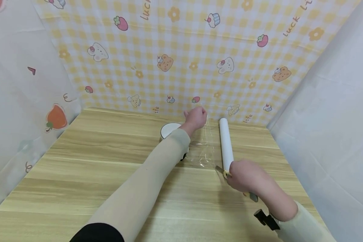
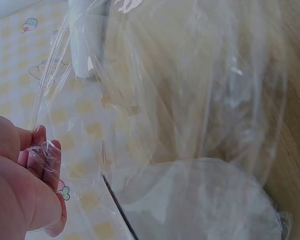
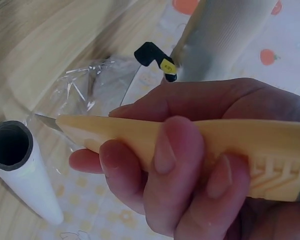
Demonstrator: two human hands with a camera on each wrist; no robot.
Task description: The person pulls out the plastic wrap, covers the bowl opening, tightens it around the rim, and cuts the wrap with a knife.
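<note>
My left hand pinches a corner of clear cling film at the back of the table. Creased and shiny, the film stretches over the wood and overlaps a white bowl with a dark rim, partly hidden by my left forearm. In the left wrist view, bunched film lies between thumb and fingers. My right hand grips a yellow utility knife, its blade out and pointing at the film's near right edge. Right beside it lies the white cling film roll, its hollow core facing me.
Wood-grain table spreads below both arms. A yellow checked cloth hangs along its back edge, with pale sheets at the sides. Each wrist carries a dark camera mount.
</note>
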